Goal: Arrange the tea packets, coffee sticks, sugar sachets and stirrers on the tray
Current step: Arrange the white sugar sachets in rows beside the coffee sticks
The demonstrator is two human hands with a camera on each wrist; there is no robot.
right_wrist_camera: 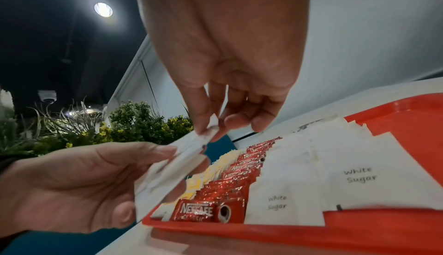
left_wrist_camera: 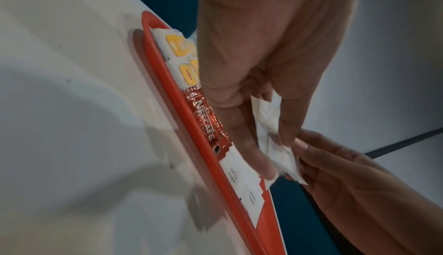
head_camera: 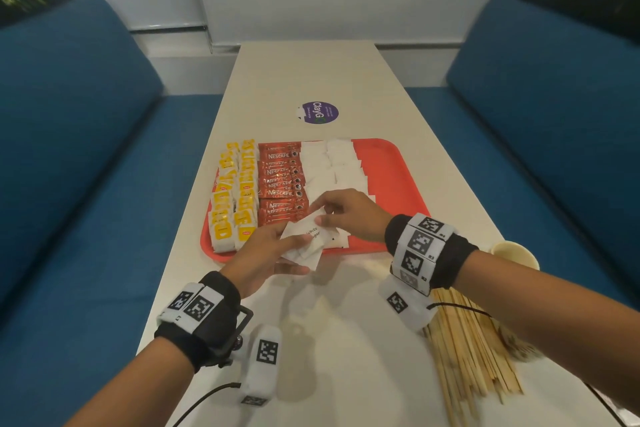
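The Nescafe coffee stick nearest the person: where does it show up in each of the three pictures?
Head view: nearest Nescafe coffee stick sits centre-left, partly hidden by the hands.
Left wrist view: it lies centre, along the near rim.
Right wrist view: it lies bottom centre.
Shared landmark: the red tray.

The right hand (right_wrist_camera: 223, 54) pinches the top sachet of a small sugar sachet stack (right_wrist_camera: 167, 170) gripped by the left hand (right_wrist_camera: 72, 185). Below, the red tray (right_wrist_camera: 395, 238) holds rows of sugar sachets (right_wrist_camera: 335, 179), coffee sticks (right_wrist_camera: 230, 181) and yellow tea packets (right_wrist_camera: 206, 173).
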